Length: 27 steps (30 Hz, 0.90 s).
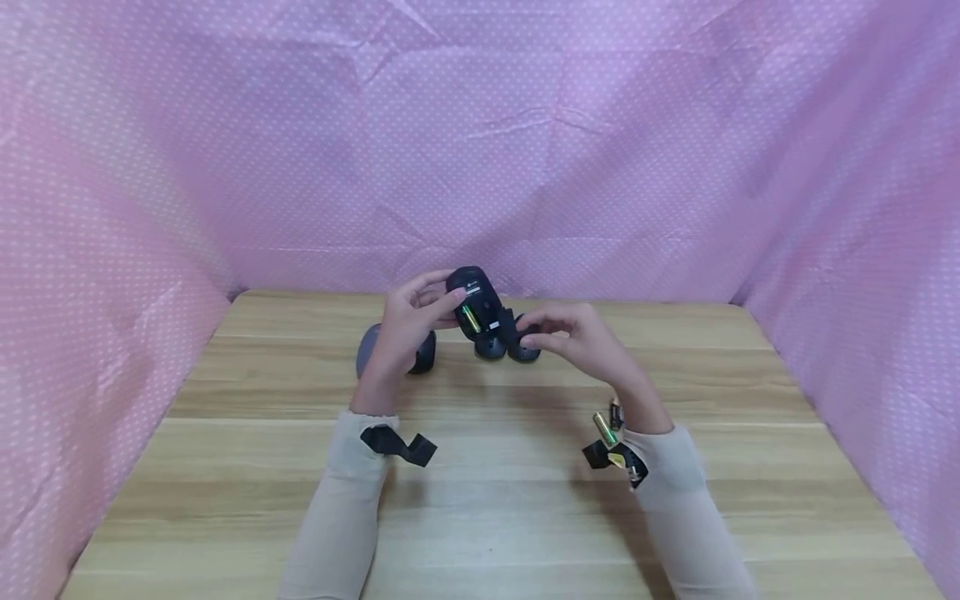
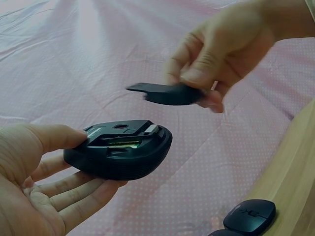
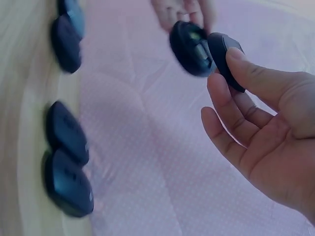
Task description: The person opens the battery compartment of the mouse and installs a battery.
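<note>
My left hand [image 1: 405,329] holds a black computer mouse [image 1: 480,292] with its underside turned up, thumb on the base and fingers beneath. In the left wrist view, the mouse's battery compartment is uncovered, and a green-and-gold battery [image 2: 125,144] lies inside. Between thumb and fingers, my right hand [image 1: 581,337] pinches a black battery cover [image 2: 172,95]. The right wrist view shows this cover [image 3: 224,59] close to the mouse [image 3: 189,49]; the left wrist view shows a gap between them, with the cover above.
Two dark mice [image 1: 491,347] stand on the wooden table [image 1: 480,517] behind the held parts. A grey mouse [image 1: 367,348] and a black one [image 1: 426,354] lie partly hidden by my left hand. Loose batteries [image 1: 604,428] lie near my right wrist. Pink dotted cloth [image 1: 480,150] surrounds the table.
</note>
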Available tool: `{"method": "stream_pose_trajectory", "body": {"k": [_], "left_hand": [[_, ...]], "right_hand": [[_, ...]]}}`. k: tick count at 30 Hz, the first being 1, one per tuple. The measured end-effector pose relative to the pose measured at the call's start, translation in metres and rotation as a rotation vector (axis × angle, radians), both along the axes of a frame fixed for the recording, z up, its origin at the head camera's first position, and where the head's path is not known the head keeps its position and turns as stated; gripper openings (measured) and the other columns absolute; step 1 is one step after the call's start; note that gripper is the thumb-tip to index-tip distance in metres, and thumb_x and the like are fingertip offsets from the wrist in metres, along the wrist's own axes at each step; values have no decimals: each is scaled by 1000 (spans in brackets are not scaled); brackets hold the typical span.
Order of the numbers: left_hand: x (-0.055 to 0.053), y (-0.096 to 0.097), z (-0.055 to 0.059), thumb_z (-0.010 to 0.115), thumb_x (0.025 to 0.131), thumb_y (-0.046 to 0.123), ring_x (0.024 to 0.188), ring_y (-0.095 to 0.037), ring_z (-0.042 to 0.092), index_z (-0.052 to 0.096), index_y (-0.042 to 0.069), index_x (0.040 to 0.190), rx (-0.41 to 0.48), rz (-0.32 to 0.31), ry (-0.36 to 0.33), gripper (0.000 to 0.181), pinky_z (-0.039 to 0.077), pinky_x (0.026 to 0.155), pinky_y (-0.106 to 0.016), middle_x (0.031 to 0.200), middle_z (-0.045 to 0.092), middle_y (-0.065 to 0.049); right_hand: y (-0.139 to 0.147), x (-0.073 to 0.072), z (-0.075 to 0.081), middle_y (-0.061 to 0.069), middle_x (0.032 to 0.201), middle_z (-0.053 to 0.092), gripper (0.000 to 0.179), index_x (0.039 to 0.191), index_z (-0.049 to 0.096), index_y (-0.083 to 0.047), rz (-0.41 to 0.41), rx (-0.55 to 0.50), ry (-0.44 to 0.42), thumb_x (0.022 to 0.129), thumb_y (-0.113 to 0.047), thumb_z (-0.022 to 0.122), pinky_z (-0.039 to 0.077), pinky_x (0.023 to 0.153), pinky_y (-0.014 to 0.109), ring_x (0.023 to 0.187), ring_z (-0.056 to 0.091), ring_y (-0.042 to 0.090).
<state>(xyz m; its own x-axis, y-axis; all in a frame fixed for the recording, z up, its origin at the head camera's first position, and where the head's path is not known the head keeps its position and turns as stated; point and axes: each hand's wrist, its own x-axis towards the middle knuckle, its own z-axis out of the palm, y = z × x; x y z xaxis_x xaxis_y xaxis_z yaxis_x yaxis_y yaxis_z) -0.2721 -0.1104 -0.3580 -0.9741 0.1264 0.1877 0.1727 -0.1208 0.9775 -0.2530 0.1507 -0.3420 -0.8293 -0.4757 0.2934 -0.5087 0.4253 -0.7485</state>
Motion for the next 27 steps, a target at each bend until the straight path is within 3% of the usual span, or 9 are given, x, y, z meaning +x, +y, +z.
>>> {"method": "stream_pose_trajectory", "body": {"k": [7, 12, 21, 27], "left_hand": [[1, 9, -1, 72, 95, 11, 86, -14, 75, 63, 1, 132, 10, 7, -31, 39, 66, 81, -38, 122, 71, -24], [0, 13, -1, 71, 96, 11, 86, -13, 75, 63, 3, 135, -8, 36, -16, 41, 66, 81, -37, 123, 70, -26], [-2, 13, -4, 71, 95, 9, 85, -12, 74, 64, 3, 133, 2, 73, -12, 39, 66, 81, -36, 121, 70, -27], [-4, 14, -5, 71, 95, 9, 91, -12, 74, 63, 2, 134, 7, 59, -23, 40, 66, 81, -35, 124, 69, -27]], "right_hand": [[-11, 1, -11, 19, 90, 74, 15, 105, 75, 4, 51, -115, -69, 89, 3, 74, 58, 62, 21, 71, 65, 9], [-16, 0, -16, 20, 93, 74, 16, 108, 73, 5, -11, -151, -116, 92, 3, 71, 58, 64, 20, 74, 69, 18], [-24, -5, -21, 20, 100, 68, 38, 126, 55, 4, -90, -272, -300, 91, 6, 71, 65, 71, 29, 78, 68, 10], [-29, -8, -21, 16, 103, 68, 48, 136, 52, 0, -141, -345, -356, 92, 5, 70, 64, 70, 26, 77, 69, 10]]}}
